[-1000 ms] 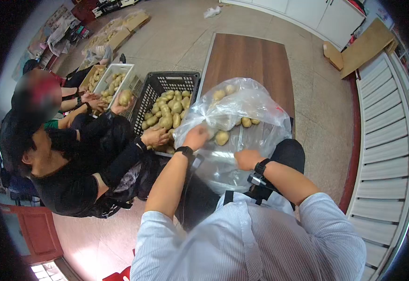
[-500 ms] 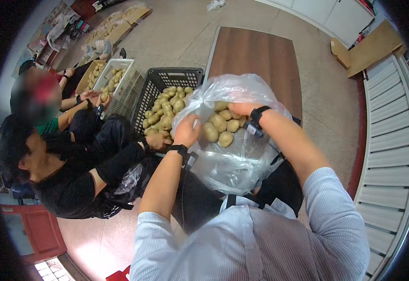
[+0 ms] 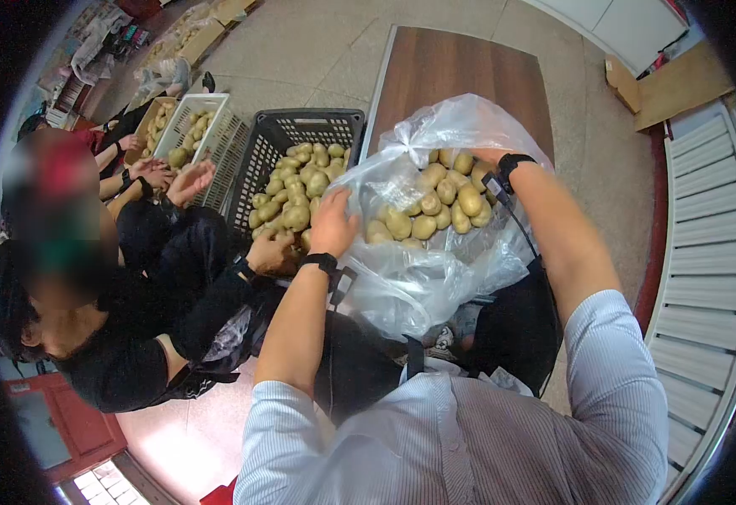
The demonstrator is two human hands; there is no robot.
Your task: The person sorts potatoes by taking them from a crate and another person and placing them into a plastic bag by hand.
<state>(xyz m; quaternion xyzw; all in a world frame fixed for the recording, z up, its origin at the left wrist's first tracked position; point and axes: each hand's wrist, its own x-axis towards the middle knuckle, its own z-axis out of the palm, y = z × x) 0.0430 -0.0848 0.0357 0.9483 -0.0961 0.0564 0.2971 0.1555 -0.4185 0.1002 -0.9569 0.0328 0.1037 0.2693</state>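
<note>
A large clear plastic bag (image 3: 410,290) lies open in front of me, partly on the brown table (image 3: 469,71). Several yellow-brown potatoes (image 3: 469,199) are heaped inside it. My left hand (image 3: 333,224) is closed at the bag's left side, with plastic at its fingers. Reaching over the far right side, my right hand (image 3: 493,155) sits against the potatoes under the film; its fingers are hidden. Left of the bag stands a black crate (image 3: 254,139) of potatoes. A co-worker's hand (image 3: 272,252) is at its near edge, beside my left wrist.
Beyond the black crate is a white crate (image 3: 226,139) of potatoes, near a cardboard box (image 3: 143,126) holding more. Co-workers sit close on my left, one with an open palm (image 3: 191,183) raised. A white radiator (image 3: 705,261) runs along the right wall.
My right hand has moved right and farther away. More potatoes show in the bag, spread wider, and its far side bulges farther over the table. My left hand stays near the left side.
</note>
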